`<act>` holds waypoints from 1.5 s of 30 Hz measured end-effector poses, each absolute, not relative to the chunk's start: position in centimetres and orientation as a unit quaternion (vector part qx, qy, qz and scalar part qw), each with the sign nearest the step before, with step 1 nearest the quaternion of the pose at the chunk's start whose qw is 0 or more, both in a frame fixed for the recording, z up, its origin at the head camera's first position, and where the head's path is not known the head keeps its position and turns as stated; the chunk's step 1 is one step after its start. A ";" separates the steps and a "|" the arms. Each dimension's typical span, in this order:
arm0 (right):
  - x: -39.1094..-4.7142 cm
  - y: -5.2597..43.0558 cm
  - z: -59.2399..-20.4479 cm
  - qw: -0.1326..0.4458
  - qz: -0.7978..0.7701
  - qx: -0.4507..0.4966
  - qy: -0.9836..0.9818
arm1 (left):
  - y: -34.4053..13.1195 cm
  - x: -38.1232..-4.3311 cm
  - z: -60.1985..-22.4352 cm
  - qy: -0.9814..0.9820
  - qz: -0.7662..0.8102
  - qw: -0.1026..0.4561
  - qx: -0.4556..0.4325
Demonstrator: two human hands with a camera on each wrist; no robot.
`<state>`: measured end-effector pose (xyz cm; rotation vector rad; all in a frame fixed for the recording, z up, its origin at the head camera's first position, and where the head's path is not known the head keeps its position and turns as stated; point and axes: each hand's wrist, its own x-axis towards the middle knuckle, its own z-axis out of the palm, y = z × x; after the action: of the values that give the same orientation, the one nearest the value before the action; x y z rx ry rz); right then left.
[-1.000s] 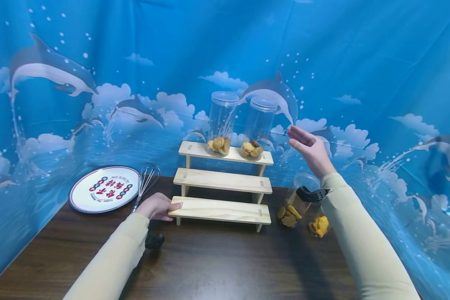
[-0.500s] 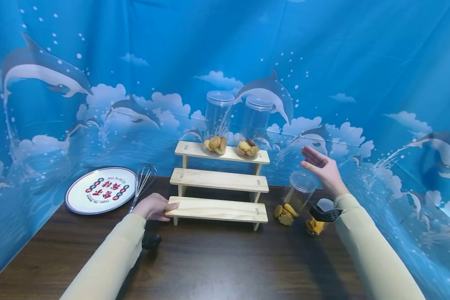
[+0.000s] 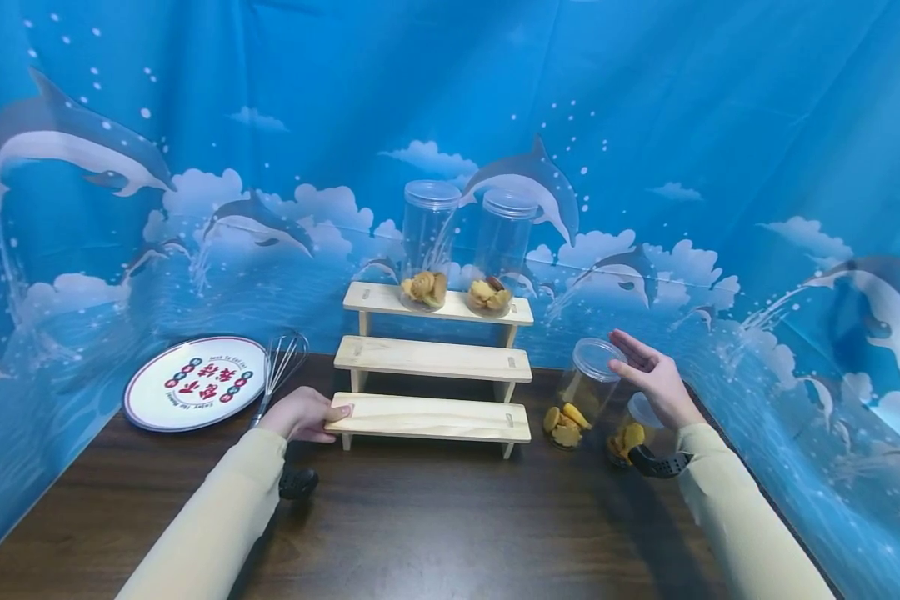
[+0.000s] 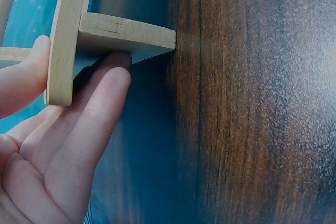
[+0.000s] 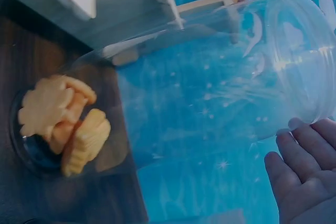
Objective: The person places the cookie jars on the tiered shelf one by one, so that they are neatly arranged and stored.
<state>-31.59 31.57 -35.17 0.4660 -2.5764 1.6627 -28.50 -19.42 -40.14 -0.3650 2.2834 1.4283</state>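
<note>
My left hand (image 3: 305,414) grips the left end of the lowest step of a three-tier wooden stand (image 3: 431,417). In the left wrist view its thumb lies on one face of the board and the fingers (image 4: 107,95) are tucked under, by the stand's leg. My right hand (image 3: 657,382) is beside a tall clear jar (image 3: 585,387) of cookies on the table, fingers extended. In the right wrist view the fingertips are right at the jar's lidded end, with the cookies (image 5: 58,111) at its bottom. Behind the right wrist stands a second cookie jar (image 3: 633,429), partly covered.
Two more clear cookie jars, a left one (image 3: 426,242) and a right one (image 3: 501,250), stand on the top step. A white plate (image 3: 153,392) with red lettering and a whisk (image 3: 279,367) are at the left. A blue dolphin-print cloth (image 3: 330,100) hangs behind the dark wooden table (image 3: 420,533).
My right hand has come down from beside the top step to the lid of the table jar. The left hand keeps its grip on the lowest step. The head view has shifted slightly.
</note>
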 end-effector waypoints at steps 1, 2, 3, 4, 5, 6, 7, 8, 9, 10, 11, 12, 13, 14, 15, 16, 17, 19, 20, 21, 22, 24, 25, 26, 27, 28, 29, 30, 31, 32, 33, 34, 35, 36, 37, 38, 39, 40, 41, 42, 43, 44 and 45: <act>-31.5 31.6 -35.3 0.020 0.527 0.148 -0.836 | -19.4 -28.5 -40.2 0.821 0.514 0.211 -0.131; -31.4 31.6 -35.4 0.020 0.519 0.146 -0.842 | -19.4 -28.5 -40.2 0.820 0.515 0.211 -0.132; -31.3 31.6 -35.6 0.021 0.512 0.144 -0.847 | -19.5 -28.4 -40.3 0.820 0.515 0.211 -0.131; -31.2 31.6 -35.7 0.022 0.504 0.139 -0.852 | -19.5 -28.4 -40.3 0.820 0.515 0.212 -0.131; -31.1 31.6 -35.8 0.023 0.497 0.136 -0.857 | -19.5 -28.4 -40.3 0.820 0.515 0.212 -0.131; -31.0 31.6 -35.9 0.023 0.492 0.132 -0.860 | -19.5 -28.3 -40.3 0.819 0.516 0.213 -0.130; -30.9 31.7 -36.0 0.022 0.487 0.128 -0.864 | -19.5 -28.3 -40.3 0.818 0.517 0.214 -0.130; -30.8 31.7 -36.1 0.021 0.483 0.126 -0.866 | -19.6 -28.3 -40.3 0.818 0.518 0.215 -0.130; -30.7 31.7 -36.2 0.020 0.482 0.123 -0.867 | -19.6 -28.3 -40.3 0.817 0.520 0.215 -0.130; -30.6 31.7 -36.3 0.020 0.480 0.122 -0.868 | -19.6 -28.3 -40.3 0.816 0.521 0.215 -0.130; -30.5 31.8 -36.4 0.018 0.480 0.121 -0.869 | -19.6 -28.3 -40.4 0.815 0.522 0.215 -0.129; -30.4 31.8 -36.4 0.017 0.480 0.120 -0.869 | -19.6 -28.3 -40.4 0.815 0.523 0.215 -0.128; -30.3 31.8 -36.5 0.018 0.481 0.120 -0.868 | -19.6 -28.3 -40.3 0.815 0.522 0.214 -0.129; -30.2 31.7 -36.5 0.019 0.482 0.120 -0.868 | -19.6 -28.3 -40.4 0.816 0.522 0.214 -0.129; -30.1 31.7 -36.5 0.019 0.483 0.120 -0.867 | -19.6 -28.3 -40.4 0.816 0.522 0.213 -0.130; -30.0 31.7 -36.4 0.019 0.484 0.120 -0.867 | -19.6 -28.4 -40.4 0.816 0.522 0.212 -0.130; -29.9 31.6 -36.4 0.018 0.486 0.119 -0.866 | -19.6 -28.4 -40.4 0.816 0.522 0.211 -0.130; -29.9 31.5 -36.3 0.017 0.485 0.121 -0.866 | -19.6 -28.5 -40.4 0.815 0.524 0.210 -0.130; -29.9 31.5 -36.3 0.016 0.485 0.122 -0.866 | -19.6 -28.5 -40.5 0.815 0.525 0.210 -0.128; -29.9 31.5 -36.3 0.016 0.484 0.123 -0.866 | -19.6 -28.5 -40.5 0.814 0.526 0.211 -0.127; -29.9 31.4 -36.3 0.016 0.484 0.124 -0.866 | -19.6 -28.5 -40.5 0.813 0.527 0.211 -0.125; -30.1 31.3 -36.3 0.017 0.483 0.128 -0.866 | -19.6 -28.5 -40.5 0.814 0.527 0.212 -0.121; -30.1 31.3 -36.4 0.017 0.483 0.127 -0.866 | -19.7 -28.5 -40.5 0.814 0.528 0.212 -0.120; -30.2 31.3 -36.5 0.018 0.485 0.127 -0.865 | -19.7 -28.5 -40.5 0.814 0.528 0.212 -0.120; -30.3 31.2 -36.5 0.018 0.486 0.128 -0.864 | -19.7 -28.4 -40.6 0.814 0.528 0.213 -0.121; -30.3 31.2 -36.6 0.019 0.488 0.127 -0.863 | -19.7 -28.4 -40.6 0.813 0.528 0.213 -0.120; -30.4 31.2 -36.7 0.019 0.491 0.127 -0.862 | -19.6 -28.4 -40.5 0.814 0.527 0.213 -0.121; -30.4 31.2 -36.7 0.020 0.491 0.125 -0.862 | -19.6 -28.4 -40.5 0.813 0.528 0.213 -0.121; -30.5 31.2 -36.8 0.021 0.491 0.124 -0.862 | -19.6 -28.4 -40.5 0.813 0.528 0.214 -0.122; -30.5 31.2 -36.8 0.022 0.492 0.122 -0.862 | -19.6 -28.4 -40.5 0.813 0.527 0.214 -0.122; -30.5 31.1 -36.8 0.024 0.490 0.119 -0.863 | -19.6 -28.4 -40.5 0.814 0.526 0.214 -0.122; -30.5 31.1 -36.8 0.025 0.489 0.116 -0.864 | -19.6 -28.4 -40.5 0.813 0.527 0.215 -0.120; -30.5 31.1 -36.8 0.026 0.489 0.114 -0.864 | -19.6 -28.4 -40.4 0.814 0.526 0.215 -0.120; -30.6 31.1 -36.8 0.027 0.488 0.114 -0.865 | -19.5 -28.4 -40.4 0.814 0.527 0.215 -0.120; -30.6 31.1 -36.8 0.029 0.490 0.114 -0.864 | -19.5 -28.4 -40.4 0.814 0.527 0.215 -0.118; -30.6 31.0 -36.8 0.030 0.491 0.113 -0.863 | -19.5 -28.4 -40.3 0.813 0.528 0.215 -0.118; -30.7 31.0 -36.7 0.032 0.493 0.114 -0.862 | -19.5 -28.4 -40.3 0.813 0.528 0.214 -0.118; -30.7 31.0 -36.7 0.032 0.496 0.116 -0.860 | -19.5 -28.4 -40.3 0.813 0.528 0.214 -0.118; -30.7 30.9 -36.7 0.032 0.500 0.117 -0.858 | -19.5 -28.4 -40.3 0.814 0.527 0.214 -0.119; -30.7 30.9 -36.7 0.031 0.502 0.117 -0.856 | -19.5 -28.4 -40.3 0.814 0.527 0.213 -0.119; -30.8 30.9 -36.7 0.030 0.506 0.114 -0.854 | -19.5 -28.4 -40.3 0.814 0.527 0.213 -0.119; -30.7 30.8 -36.7 0.028 0.508 0.113 -0.854 | -19.5 -28.5 -40.3 0.815 0.525 0.213 -0.120; -30.7 30.8 -36.6 0.027 0.509 0.110 -0.853 | -19.5 -28.5 -40.3 0.815 0.525 0.213 -0.120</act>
<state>-30.72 30.83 -36.65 0.3403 -2.6341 1.5727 -28.50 -19.47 -40.28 -0.3320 2.2633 1.4585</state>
